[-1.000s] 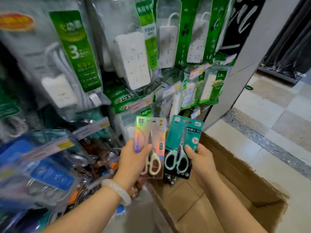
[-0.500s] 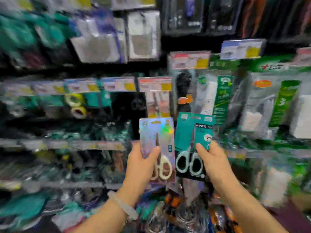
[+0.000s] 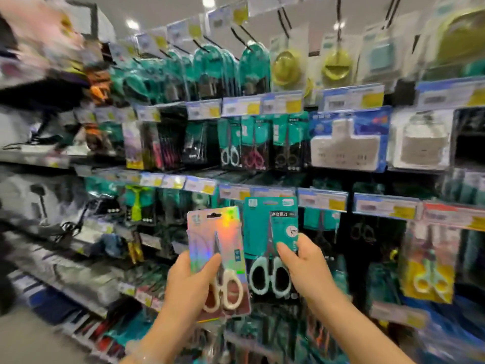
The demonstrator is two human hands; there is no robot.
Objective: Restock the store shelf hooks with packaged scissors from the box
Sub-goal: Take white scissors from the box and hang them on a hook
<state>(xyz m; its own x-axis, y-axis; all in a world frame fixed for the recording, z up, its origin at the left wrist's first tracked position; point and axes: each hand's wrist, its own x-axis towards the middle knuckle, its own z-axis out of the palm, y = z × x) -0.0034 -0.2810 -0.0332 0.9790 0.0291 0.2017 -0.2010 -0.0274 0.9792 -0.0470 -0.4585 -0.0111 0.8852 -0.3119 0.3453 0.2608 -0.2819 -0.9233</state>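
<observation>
Shelving (image 3: 65, 161), far left: blurred stock, contents not legible.

Left hand (image 3: 193, 282): raised before the shelves, thumb across the front of the silver pack (image 3: 217, 258), fingers behind it, pinching its lower left part. Pack held upright; holographic card, scissors with cream handles, blades pointing up.

Right hand (image 3: 307, 269): thumb on the front of the teal pack (image 3: 270, 240), fingers curled round its right edge. Pack upright, just beside the silver pack on its right; scissors with pale mint handles, blades up.

Hung scissors (image 3: 256, 143): row of teal-carded packs on hooks, upper shelf, above both held packs.

Price tags (image 3: 322, 200): blue and yellow strips along the shelf edges.

Yellow pack (image 3: 427, 274): scissors, hanging low at right.
</observation>
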